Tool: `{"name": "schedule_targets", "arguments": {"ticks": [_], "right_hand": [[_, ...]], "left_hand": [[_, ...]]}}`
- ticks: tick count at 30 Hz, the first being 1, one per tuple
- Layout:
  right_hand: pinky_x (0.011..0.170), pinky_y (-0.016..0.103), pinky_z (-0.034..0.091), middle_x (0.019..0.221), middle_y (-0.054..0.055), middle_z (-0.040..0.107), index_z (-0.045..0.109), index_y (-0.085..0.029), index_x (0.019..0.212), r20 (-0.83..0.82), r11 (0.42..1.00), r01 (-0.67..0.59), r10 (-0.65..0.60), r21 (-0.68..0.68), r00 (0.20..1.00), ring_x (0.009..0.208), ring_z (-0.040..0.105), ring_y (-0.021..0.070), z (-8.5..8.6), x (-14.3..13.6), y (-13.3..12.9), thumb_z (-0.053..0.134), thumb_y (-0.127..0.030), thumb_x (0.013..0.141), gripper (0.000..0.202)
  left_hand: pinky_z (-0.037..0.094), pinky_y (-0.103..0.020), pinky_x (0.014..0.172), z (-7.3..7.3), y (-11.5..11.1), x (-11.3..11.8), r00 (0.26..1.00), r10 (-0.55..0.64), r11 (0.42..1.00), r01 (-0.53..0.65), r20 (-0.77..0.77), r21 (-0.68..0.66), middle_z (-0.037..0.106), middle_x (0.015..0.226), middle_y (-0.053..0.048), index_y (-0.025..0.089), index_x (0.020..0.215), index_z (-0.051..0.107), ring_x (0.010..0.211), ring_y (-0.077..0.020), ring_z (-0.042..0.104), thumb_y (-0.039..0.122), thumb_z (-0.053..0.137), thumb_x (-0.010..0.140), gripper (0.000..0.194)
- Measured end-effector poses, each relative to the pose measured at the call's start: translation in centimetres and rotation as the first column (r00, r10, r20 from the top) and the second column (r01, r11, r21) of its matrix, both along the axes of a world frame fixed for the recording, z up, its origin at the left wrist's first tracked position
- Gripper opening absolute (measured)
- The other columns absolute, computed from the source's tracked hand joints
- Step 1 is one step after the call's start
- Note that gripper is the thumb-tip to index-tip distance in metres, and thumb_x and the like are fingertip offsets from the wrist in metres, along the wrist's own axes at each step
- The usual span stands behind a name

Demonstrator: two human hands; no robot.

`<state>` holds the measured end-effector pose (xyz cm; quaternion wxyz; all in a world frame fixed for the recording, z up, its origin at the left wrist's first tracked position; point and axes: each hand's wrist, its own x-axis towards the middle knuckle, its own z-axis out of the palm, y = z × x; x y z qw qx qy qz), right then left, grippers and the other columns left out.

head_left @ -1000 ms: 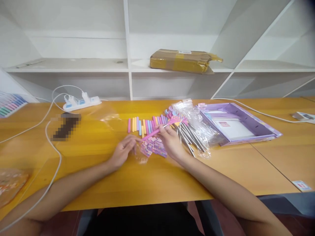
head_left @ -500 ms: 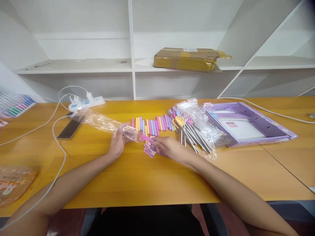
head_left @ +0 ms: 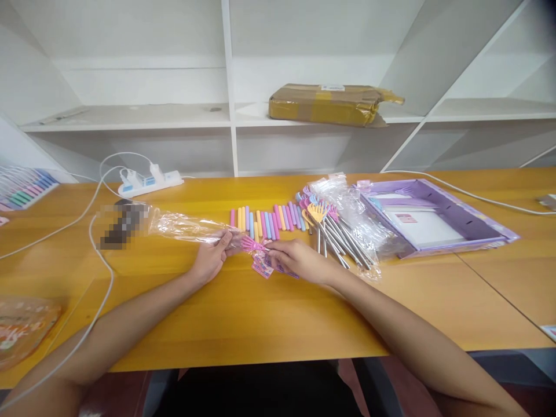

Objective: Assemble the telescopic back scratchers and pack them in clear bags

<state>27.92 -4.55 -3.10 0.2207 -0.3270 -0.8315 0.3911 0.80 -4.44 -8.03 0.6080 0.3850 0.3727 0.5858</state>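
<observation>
Holding the long clear sleeve over the counter, the left hand pinches its end in its grip. The right hand pinches the pink hand-shaped scratcher near its head, at the sleeve's end, above the small printed cards.

The left hand holds a clear bag; the right hand grips a pink claw-ended stick.

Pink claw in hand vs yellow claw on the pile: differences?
The pink claw is in the right hand; the yellow claw lies on the pile.
The pink claw points left, at the clear bag; the yellow claw points away from the person.
Both have fingered heads.
</observation>
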Motion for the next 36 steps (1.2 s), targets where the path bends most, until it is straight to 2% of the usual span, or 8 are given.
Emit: {"name": "schedule_targets", "arguments": {"ticks": [4, 10, 12, 15, 19, 26, 31, 36], "right_hand": [[0.062, 0.030, 0.047, 0.079, 0.002, 0.073, 0.071, -0.021, 0.114, -0.022, 0.998, 0.033, -0.034, -0.055, 0.999, 0.059, 0.061, 0.0149, -0.7, -0.2, -0.1, 0.047, -0.038, 0.110, 0.030], [0.069, 0.031, 0.051, 0.084, 0.002, 0.076, 0.052, -0.019, 0.151, 0.005, 0.992, 0.080, -0.080, -0.096, 0.997, 0.063, 0.066, 0.0160, -1.4, -1.1, -0.8, 0.051, -0.035, 0.108, 0.046], [0.068, 0.031, 0.048, 0.083, 0.002, 0.074, 0.055, -0.020, 0.147, 0.045, 0.992, 0.112, -0.110, -0.052, 0.993, 0.066, 0.065, 0.0170, -0.9, -0.9, -1.0, 0.051, -0.038, 0.109, 0.043], [0.063, 0.030, 0.039, 0.077, 0.002, 0.069, 0.068, -0.021, 0.117, 0.138, 0.981, 0.186, -0.193, 0.058, 0.972, 0.066, 0.060, 0.0173, -0.2, -0.2, -0.6, 0.054, -0.045, 0.108, 0.030], [0.066, 0.030, 0.036, 0.073, 0.001, 0.062, 0.063, -0.021, 0.086, 0.175, 0.974, 0.180, -0.203, 0.141, 0.963, 0.066, 0.055, 0.0160, 0.0, 1.0, 0.7, 0.048, -0.041, 0.110, 0.035], [0.067, 0.030, 0.036, 0.074, 0.001, 0.063, 0.069, -0.021, 0.093, 0.102, 0.980, 0.183, -0.191, 0.084, 0.976, 0.067, 0.054, 0.0159, -0.7, 0.5, 1.0, 0.048, -0.042, 0.110, 0.034], [0.064, 0.029, 0.035, 0.072, 0.000, 0.062, 0.067, -0.021, 0.088, 0.038, 0.990, 0.133, -0.135, 0.040, 0.990, 0.065, 0.051, 0.0145, -1.0, -0.8, -0.2, 0.052, -0.043, 0.108, 0.034], [0.060, 0.027, 0.041, 0.087, 0.001, 0.070, 0.062, -0.022, 0.127, -0.134, 0.980, 0.082, -0.107, -0.179, 0.985, 0.064, 0.055, 0.0134, -1.8, -1.1, -0.4, 0.056, -0.040, 0.105, 0.029]], "left_hand": [[0.066, -0.038, 0.089, -0.1, -0.8, 0.4, 0.996, -0.081, 0.997, 0.081, -0.041, -0.012, 0.082, 0.107, -0.011, 0.014, 0.104, 0.080, 0.095, -0.0233, 0.078, 0.043, 0.092, 0.081, 0.038], [0.065, -0.039, 0.092, 0.1, -2.0, 1.0, 0.975, -0.191, 0.981, 0.193, -0.117, 0.005, 0.081, 0.102, -0.007, 0.016, 0.105, 0.079, 0.097, -0.0225, 0.076, 0.034, 0.093, 0.080, 0.034], [0.065, -0.036, 0.087, 0.3, -1.6, 0.8, 0.980, -0.168, 0.985, 0.170, -0.106, 0.009, 0.081, 0.100, -0.007, 0.016, 0.104, 0.079, 0.092, -0.0211, 0.077, 0.035, 0.093, 0.079, 0.034], [0.065, -0.031, 0.082, 0.7, -0.4, 0.1, 0.999, 0.022, 0.999, -0.022, -0.023, 0.026, 0.081, 0.096, -0.006, 0.015, 0.100, 0.078, 0.087, -0.0183, 0.077, 0.039, 0.093, 0.079, 0.034], [0.065, -0.032, 0.088, 1.0, 0.9, -0.8, 0.980, 0.179, 0.984, -0.180, 0.086, 0.003, 0.082, 0.092, -0.003, 0.017, 0.093, 0.077, 0.086, -0.0162, 0.077, 0.040, 0.095, 0.078, 0.033], [0.066, -0.041, 0.095, 0.7, -0.5, 0.3, 0.995, 0.055, 0.997, -0.051, 0.081, -0.060, 0.084, 0.099, -0.008, 0.015, 0.091, 0.079, 0.098, -0.0241, 0.080, 0.042, 0.097, 0.074, 0.036], [0.067, -0.038, 0.090, 0.2, -1.8, 1.1, 0.999, -0.017, 0.998, 0.020, 0.051, -0.061, 0.082, 0.096, -0.006, 0.015, 0.091, 0.081, 0.094, -0.0214, 0.078, 0.036, 0.098, 0.073, 0.033], [0.066, -0.033, 0.088, 0.1, -1.6, 1.0, 0.998, 0.006, 0.998, -0.003, 0.055, -0.061, 0.082, 0.100, -0.006, 0.015, 0.095, 0.081, 0.096, -0.0193, 0.077, 0.037, 0.096, 0.076, 0.033]]}}
